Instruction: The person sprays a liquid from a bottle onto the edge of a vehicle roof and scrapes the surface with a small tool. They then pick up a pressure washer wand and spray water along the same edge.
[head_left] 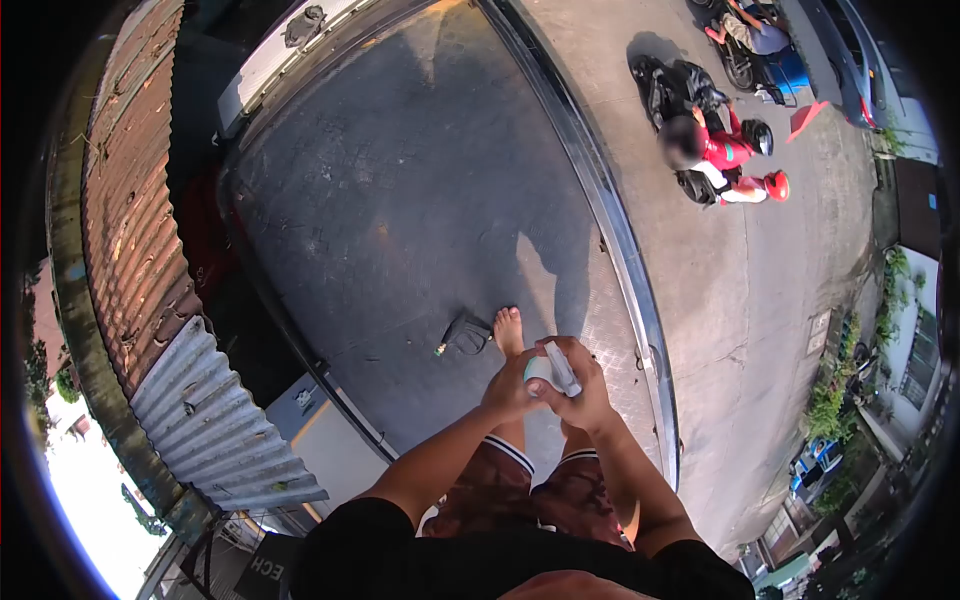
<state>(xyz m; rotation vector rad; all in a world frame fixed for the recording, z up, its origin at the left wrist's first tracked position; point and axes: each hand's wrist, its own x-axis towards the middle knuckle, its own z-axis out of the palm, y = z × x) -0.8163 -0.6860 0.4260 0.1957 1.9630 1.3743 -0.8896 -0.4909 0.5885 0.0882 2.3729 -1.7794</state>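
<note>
In front of my body, both hands meet around a small white and pale grey object (560, 369). Its kind is hard to make out. It has a rounded white part with a greenish tint on the left and a flatter slab-like part on the right. My left hand (513, 388) is closed around the left part. My right hand (585, 385) wraps round the slab from the right, with its thumb across the front. Below the hands, a dark pouch or bag with a strap (467, 334) lies beside my bare foot (508, 328).
I stand on a dark metal platform (400, 180) bordered by a raised metal rail (610, 215). Rusty corrugated roofing (140, 200) and grey corrugated sheet (215, 415) flank the left. On the road (720, 330) to the right are people on motorcycles (690, 90) and a blue vehicle (845, 60).
</note>
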